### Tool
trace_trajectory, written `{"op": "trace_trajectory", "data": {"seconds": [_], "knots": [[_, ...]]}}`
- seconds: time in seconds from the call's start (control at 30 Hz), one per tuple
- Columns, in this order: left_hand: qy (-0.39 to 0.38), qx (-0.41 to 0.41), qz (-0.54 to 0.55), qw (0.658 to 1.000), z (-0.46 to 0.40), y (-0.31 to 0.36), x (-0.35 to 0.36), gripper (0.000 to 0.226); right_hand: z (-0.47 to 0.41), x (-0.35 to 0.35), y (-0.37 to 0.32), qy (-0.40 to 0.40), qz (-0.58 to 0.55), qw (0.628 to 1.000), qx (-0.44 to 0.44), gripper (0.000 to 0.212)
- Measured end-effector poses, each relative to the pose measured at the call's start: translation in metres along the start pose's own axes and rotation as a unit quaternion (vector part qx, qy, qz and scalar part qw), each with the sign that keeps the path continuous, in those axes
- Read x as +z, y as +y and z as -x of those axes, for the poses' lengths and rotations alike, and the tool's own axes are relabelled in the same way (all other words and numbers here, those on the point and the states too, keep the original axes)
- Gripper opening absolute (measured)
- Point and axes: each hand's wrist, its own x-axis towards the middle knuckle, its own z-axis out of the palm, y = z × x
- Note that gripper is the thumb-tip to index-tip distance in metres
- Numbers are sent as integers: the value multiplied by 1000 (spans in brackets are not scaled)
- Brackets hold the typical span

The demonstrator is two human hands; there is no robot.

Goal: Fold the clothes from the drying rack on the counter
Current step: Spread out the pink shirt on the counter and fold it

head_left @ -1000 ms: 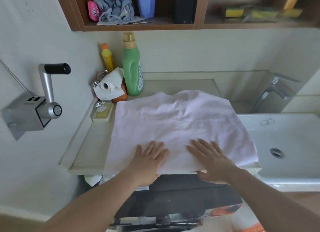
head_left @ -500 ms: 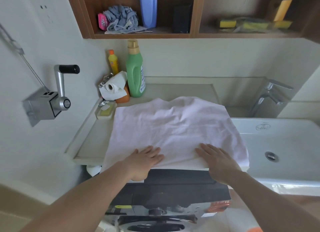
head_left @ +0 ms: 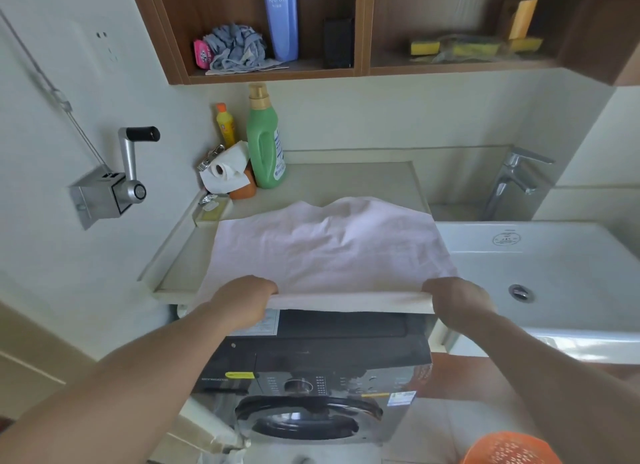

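A pale pink garment (head_left: 325,245) lies spread flat on the beige counter (head_left: 346,179), its near hem hanging a little over the front edge. My left hand (head_left: 246,299) grips the near left corner of the hem, fingers curled over the cloth. At the near right corner my right hand (head_left: 457,299) grips the hem the same way. Both hands sit at the counter's front edge, knuckles up, so the fingertips are hidden under the cloth.
A green detergent bottle (head_left: 265,141), yellow bottle (head_left: 225,124) and paper roll (head_left: 225,171) stand at the back left. A white sink (head_left: 540,273) with a tap (head_left: 512,179) is right of the counter. A dark washing machine (head_left: 311,387) sits below. An orange basket (head_left: 509,449) is at bottom right.
My hands slid back from pressing flat on the garment to its near hem, spread apart to the two corners, and curled round the cloth.
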Motion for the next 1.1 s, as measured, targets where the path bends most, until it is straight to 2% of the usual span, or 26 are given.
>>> {"op": "trace_trajectory", "data": {"seconds": [0.07, 0.17, 0.27, 0.4, 0.47, 0.6, 0.67, 0.8, 0.9, 1.0, 1.1], "knots": [[-15, -10, 10, 1000, 3, -1, -11, 40, -3, -13, -1, -39, 10, 999, -10, 37], [-70, -12, 28, 997, 2, -9, -30, 32, -13, -38, -2, -99, 61, 991, -63, 25], [-115, -14, 46, 992, -11, -23, -52, 25, -29, -66, -6, -106, 78, 990, -57, 28], [-135, -23, 45, 990, -33, -33, -87, 20, -55, -101, -12, -108, 86, 989, -50, 36], [-139, -23, 57, 988, -49, -38, -102, 18, -73, -117, -16, -98, 73, 992, -27, 33], [-90, -14, 34, 995, -92, -59, -117, 12, -109, -140, -30, -39, 21, 998, 32, 25], [-49, -3, 10, 999, -117, -72, -116, 13, -128, -142, -37, -22, 17, 998, 49, 14], [-8, -5, -1, 1000, -161, -91, -105, 11, -162, -129, -46, 21, 22, 993, 112, 31], [1, -13, 3, 1000, -189, -103, -90, 14, -181, -118, -54, 55, 65, 986, 142, 28], [-8, -10, 9, 1000, -212, -114, -66, 22, -198, -102, -62, 53, 108, 982, 147, 28], [0, -17, -16, 1000, -220, -114, -49, 11, -208, -82, -65, 41, 95, 983, 154, 30]]}}
